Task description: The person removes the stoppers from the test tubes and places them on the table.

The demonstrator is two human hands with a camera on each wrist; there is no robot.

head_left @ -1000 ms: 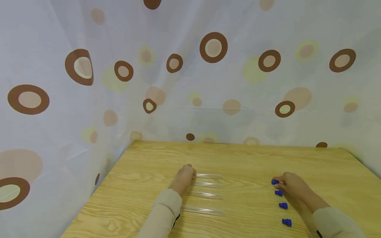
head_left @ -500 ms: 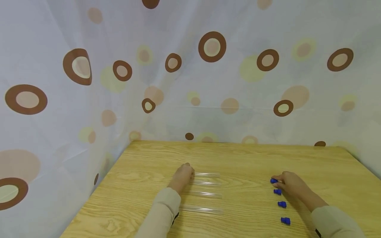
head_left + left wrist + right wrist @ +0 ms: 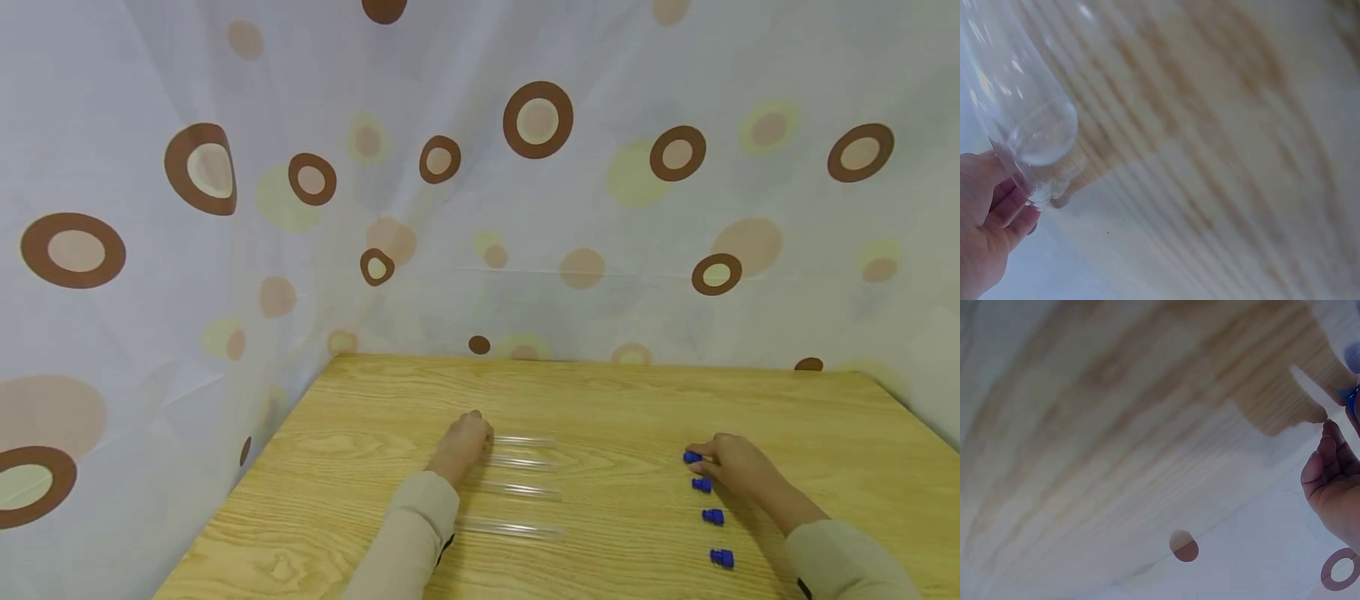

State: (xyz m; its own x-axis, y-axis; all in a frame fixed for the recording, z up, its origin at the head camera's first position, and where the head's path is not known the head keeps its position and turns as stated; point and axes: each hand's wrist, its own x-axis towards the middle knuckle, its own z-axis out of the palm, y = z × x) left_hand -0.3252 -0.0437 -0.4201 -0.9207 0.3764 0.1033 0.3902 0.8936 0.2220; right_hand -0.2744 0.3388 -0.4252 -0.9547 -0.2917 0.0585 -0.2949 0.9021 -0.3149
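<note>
Several clear test tubes lie side by side on the wooden table. My left hand (image 3: 463, 443) is at the left end of the farthest test tube (image 3: 527, 439), fingers curled around it. In the left wrist view, the rounded end of a test tube (image 3: 1038, 119) sits close to the camera, with the left hand (image 3: 982, 231) behind it. Thumb and fingertips of my right hand (image 3: 738, 468) pinch the farthest blue cap (image 3: 692, 457) at the table. That cap (image 3: 1352, 403) is partly cut off in the right wrist view, beside the right hand (image 3: 1338, 494).
More test tubes (image 3: 517, 528) lie nearer to me in a column. Nearer blue caps, such as one (image 3: 722, 558) at the front, line up below the right hand. A patterned sheet (image 3: 570, 308) hangs behind and to the left of the wooden table (image 3: 615, 400).
Both hands hold their places on the test tube and the cap; only a slight shift of the head view shows.
</note>
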